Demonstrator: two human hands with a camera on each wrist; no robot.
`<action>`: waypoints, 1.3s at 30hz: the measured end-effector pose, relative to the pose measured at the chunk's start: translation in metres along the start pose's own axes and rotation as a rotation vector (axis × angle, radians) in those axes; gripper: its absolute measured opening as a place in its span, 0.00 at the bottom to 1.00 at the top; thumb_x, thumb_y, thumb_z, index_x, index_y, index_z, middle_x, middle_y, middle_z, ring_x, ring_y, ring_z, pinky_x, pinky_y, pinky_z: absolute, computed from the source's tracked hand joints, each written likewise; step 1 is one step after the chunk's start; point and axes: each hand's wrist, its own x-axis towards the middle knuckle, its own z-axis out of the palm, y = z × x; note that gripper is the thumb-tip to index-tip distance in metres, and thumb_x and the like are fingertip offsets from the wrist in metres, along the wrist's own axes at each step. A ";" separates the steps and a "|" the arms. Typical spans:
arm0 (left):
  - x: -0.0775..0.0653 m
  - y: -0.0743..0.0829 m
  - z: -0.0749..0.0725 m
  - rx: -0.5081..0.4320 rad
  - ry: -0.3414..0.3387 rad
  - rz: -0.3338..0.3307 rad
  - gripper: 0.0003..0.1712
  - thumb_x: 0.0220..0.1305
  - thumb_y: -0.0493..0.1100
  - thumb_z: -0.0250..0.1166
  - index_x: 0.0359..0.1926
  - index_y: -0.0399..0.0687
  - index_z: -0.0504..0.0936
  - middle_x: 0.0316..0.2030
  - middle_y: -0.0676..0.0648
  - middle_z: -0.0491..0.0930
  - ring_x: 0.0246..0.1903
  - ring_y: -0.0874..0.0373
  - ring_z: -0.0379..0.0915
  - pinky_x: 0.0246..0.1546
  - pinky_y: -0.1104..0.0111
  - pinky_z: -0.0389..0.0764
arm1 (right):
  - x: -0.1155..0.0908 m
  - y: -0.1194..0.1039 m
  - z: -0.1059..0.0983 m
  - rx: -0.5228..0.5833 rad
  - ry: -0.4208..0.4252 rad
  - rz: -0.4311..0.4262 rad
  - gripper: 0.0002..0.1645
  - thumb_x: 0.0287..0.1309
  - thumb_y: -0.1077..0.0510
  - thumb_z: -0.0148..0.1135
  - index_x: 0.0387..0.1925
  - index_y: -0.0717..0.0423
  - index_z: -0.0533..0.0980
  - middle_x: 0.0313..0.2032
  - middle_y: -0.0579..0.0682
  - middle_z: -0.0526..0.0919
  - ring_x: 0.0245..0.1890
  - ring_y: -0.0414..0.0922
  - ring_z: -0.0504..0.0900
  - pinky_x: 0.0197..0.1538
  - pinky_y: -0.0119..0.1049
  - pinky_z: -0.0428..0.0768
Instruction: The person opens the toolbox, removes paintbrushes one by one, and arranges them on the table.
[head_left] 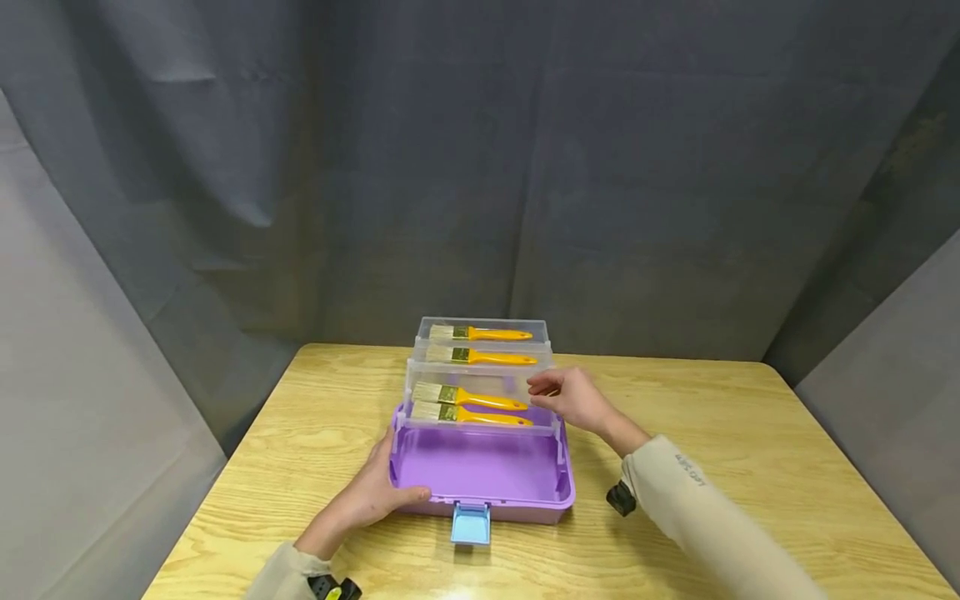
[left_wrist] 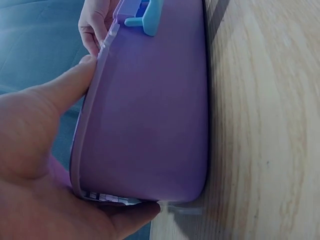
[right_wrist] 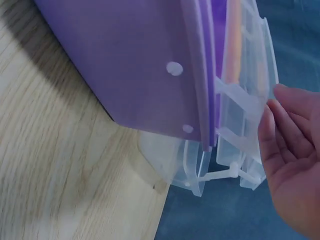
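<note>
A purple toolbox (head_left: 517, 504) stands on the table with its clear stepped trays (head_left: 480, 375) spread out behind the bin. My left hand (head_left: 367, 492) grips the box's front left corner, thumb on the front rim and fingers at the left side; the left wrist view shows this hand (left_wrist: 55, 135) close up. Four-sided trays hold several paintbrushes (head_left: 491, 358) with yellow handles and pale bristles. My right hand (head_left: 577, 400) is over the right end of the lower tray, near the handle ends, fingers loosely bent. In the right wrist view its fingertips (right_wrist: 267, 117) are beside the tray's end wall; no held thing shows.
A light blue latch (head_left: 471, 525) hangs down at the box's front. The wooden table (head_left: 712, 425) reaches out on both sides. Behind it hangs a dark grey curtain (head_left: 600, 183), with pale panels (head_left: 90, 375) at the sides.
</note>
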 end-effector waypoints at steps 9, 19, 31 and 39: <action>-0.001 0.000 0.000 0.014 -0.002 -0.004 0.73 0.42 0.48 0.78 0.75 0.54 0.31 0.71 0.33 0.42 0.68 0.34 0.42 0.62 0.39 0.49 | 0.007 0.001 0.010 -0.166 -0.083 -0.121 0.12 0.49 0.66 0.69 0.39 0.61 0.84 0.33 0.49 0.86 0.32 0.40 0.83 0.36 0.32 0.82; -0.001 -0.001 -0.001 0.020 -0.009 0.003 0.72 0.43 0.47 0.78 0.74 0.50 0.31 0.71 0.33 0.41 0.68 0.34 0.41 0.63 0.39 0.48 | 0.015 0.001 0.018 -0.302 -0.147 -0.217 0.09 0.49 0.65 0.70 0.35 0.57 0.84 0.31 0.47 0.85 0.32 0.40 0.81 0.36 0.33 0.81; 0.001 0.000 -0.001 0.024 -0.019 0.026 0.72 0.43 0.47 0.78 0.75 0.49 0.32 0.70 0.31 0.44 0.67 0.34 0.45 0.63 0.40 0.49 | 0.015 -0.001 0.017 -0.215 -0.097 -0.151 0.10 0.53 0.67 0.65 0.40 0.62 0.82 0.36 0.52 0.85 0.35 0.44 0.82 0.40 0.37 0.82; -0.002 0.000 -0.001 0.028 -0.006 0.000 0.72 0.43 0.47 0.78 0.75 0.51 0.32 0.71 0.32 0.43 0.67 0.34 0.44 0.63 0.40 0.49 | 0.015 -0.013 0.015 0.053 0.021 -0.002 0.14 0.56 0.66 0.64 0.45 0.63 0.81 0.40 0.54 0.85 0.39 0.47 0.83 0.42 0.37 0.82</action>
